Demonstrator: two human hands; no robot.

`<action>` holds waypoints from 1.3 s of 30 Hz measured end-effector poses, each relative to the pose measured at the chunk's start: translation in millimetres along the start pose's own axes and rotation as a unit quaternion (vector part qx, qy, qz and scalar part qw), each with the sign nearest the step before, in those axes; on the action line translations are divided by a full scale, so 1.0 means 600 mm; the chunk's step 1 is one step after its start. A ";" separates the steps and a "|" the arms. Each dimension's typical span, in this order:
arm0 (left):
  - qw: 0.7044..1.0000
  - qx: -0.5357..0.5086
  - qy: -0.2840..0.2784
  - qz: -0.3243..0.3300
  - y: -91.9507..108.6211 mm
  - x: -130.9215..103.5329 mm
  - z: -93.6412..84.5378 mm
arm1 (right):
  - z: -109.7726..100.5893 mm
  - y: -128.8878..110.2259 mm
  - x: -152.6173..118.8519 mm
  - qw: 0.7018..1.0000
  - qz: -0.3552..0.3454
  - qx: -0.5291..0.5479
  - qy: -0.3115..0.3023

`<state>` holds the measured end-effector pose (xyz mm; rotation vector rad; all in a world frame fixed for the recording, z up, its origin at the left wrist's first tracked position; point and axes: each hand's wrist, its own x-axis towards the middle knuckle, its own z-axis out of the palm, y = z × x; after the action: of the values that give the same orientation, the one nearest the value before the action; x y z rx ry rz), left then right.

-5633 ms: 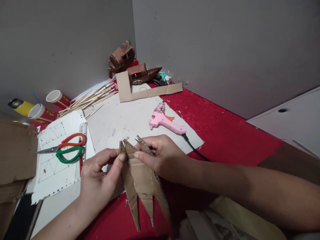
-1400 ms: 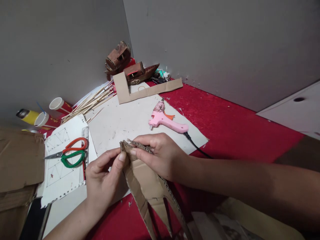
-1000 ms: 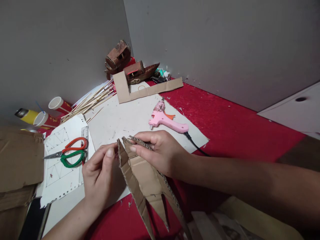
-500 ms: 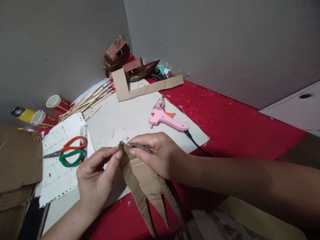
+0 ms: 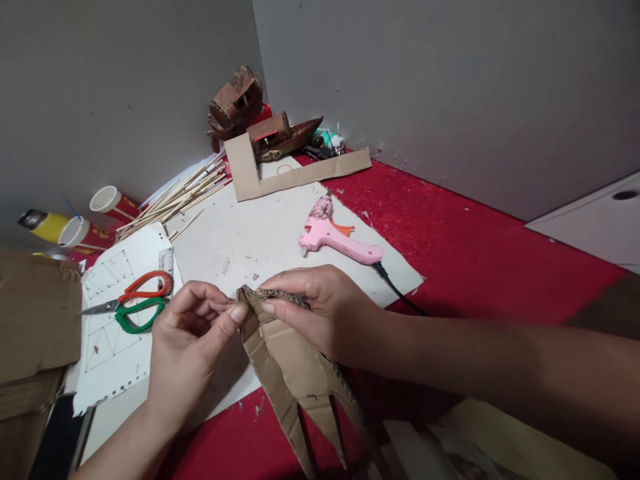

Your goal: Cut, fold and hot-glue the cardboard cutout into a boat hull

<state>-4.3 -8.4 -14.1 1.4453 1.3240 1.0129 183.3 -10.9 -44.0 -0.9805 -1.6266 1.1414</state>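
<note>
A folded brown cardboard piece (image 5: 295, 357) with long pointed ends hangs between my hands, its points toward me. My left hand (image 5: 193, 347) pinches its upper left corner between thumb and fingers. On the upper right edge, where the corrugation shows, my right hand (image 5: 327, 313) is closed with the thumb on the inner face. Beyond my right hand, a pink glue gun (image 5: 337, 237) with an orange trigger lies on a white sheet (image 5: 240, 233). To the left of my left hand are scissors (image 5: 143, 303) with one orange and one green handle.
Two brown model boats (image 5: 287, 137) stand at the back by an L-shaped cardboard piece (image 5: 245, 170). Thin sticks (image 5: 175, 200), paper cups (image 5: 85, 235) and a yellow bottle (image 5: 45, 225) are at the left. A black cord (image 5: 397, 287) runs beneath my right arm. Cardboard (image 5: 37, 320) borders the left side.
The fingers of my left hand have curled and shifted slightly at the cardboard's corner. The cardboard's pointed ends have moved a little lower and to the right. The whole view has shifted slightly.
</note>
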 end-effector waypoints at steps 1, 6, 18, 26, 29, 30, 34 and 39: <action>1.000 -0.020 -0.006 -0.011 -0.001 0.001 -0.001 | 0.000 0.001 0.000 1.000 -0.002 0.003 0.000; 0.998 -0.041 -0.030 -0.029 -0.003 0.002 -0.003 | -0.001 0.003 -0.001 1.000 -0.005 0.008 -0.007; 0.999 -0.030 -0.021 -0.010 -0.016 0.001 -0.006 | 0.004 0.004 0.004 0.994 -0.054 0.090 0.014; 0.999 -0.034 -0.029 0.011 -0.015 -0.001 -0.005 | 0.007 0.007 -0.003 0.993 -0.047 0.110 0.014; 0.999 -0.036 -0.027 0.014 -0.016 -0.004 -0.004 | 0.007 0.007 -0.004 0.992 -0.034 0.120 0.006; 0.999 -0.037 -0.027 0.015 -0.015 -0.004 -0.003 | 0.006 0.006 -0.004 0.992 -0.029 0.119 0.006; 0.999 -0.036 -0.021 0.014 -0.009 -0.005 0.003 | 0.005 0.004 -0.001 0.993 -0.021 0.115 0.005; 0.999 -0.023 -0.018 0.013 -0.001 -0.006 0.005 | 0.006 0.007 0.000 0.994 -0.014 0.112 -0.003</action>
<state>-2.2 -12.2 -15.5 1.4434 1.2515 1.0218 180.6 -10.7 -48.5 -0.8069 -1.4748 1.2767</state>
